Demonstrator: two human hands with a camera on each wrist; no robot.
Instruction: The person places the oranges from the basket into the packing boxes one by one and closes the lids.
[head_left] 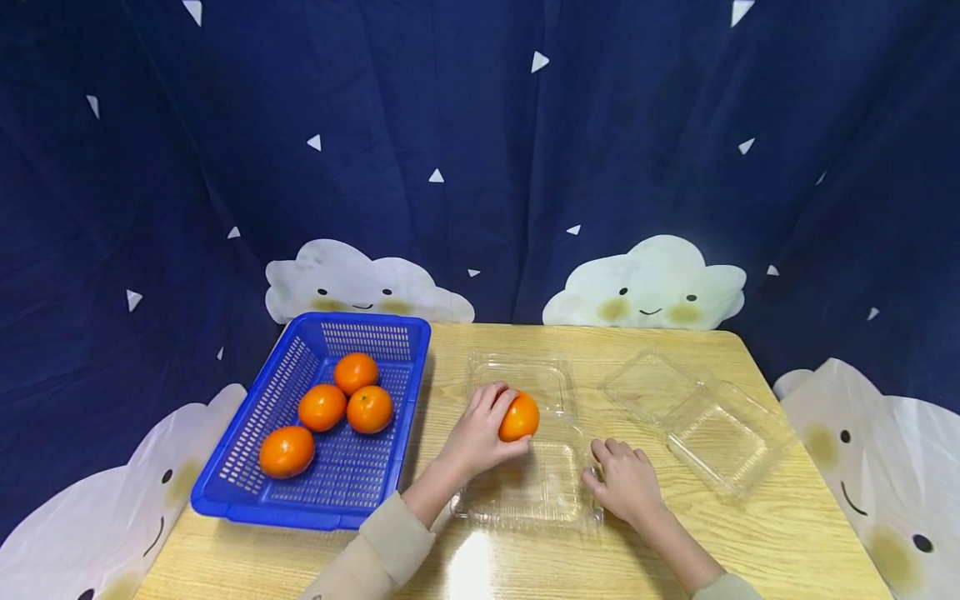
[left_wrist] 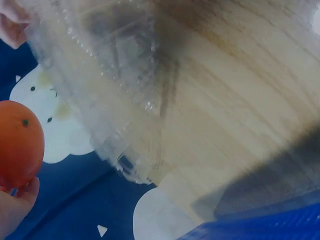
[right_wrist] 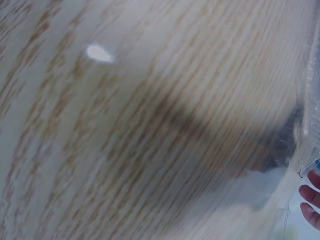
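My left hand [head_left: 480, 429] grips an orange [head_left: 519, 417] over an opened clear plastic clamshell box [head_left: 525, 483] in the middle of the table. In the left wrist view the orange [left_wrist: 20, 142] shows its green stem spot, with a fingertip curled under it. Beside the right edge of the box is my right hand [head_left: 626, 483], its fingers loosely bent and nothing in its grasp. The right wrist view catches only a few fingertips [right_wrist: 309, 200] close to the clear plastic. Several more oranges [head_left: 322, 407] lie in a blue plastic basket [head_left: 240, 492] at the left.
A second clear clamshell box [head_left: 720, 437] lies opened at the right on the wooden table [head_left: 795, 533]. Behind the table hangs a dark blue curtain [head_left: 480, 108] with white triangles and clouds. The basket's raised wall stands left of my left forearm.
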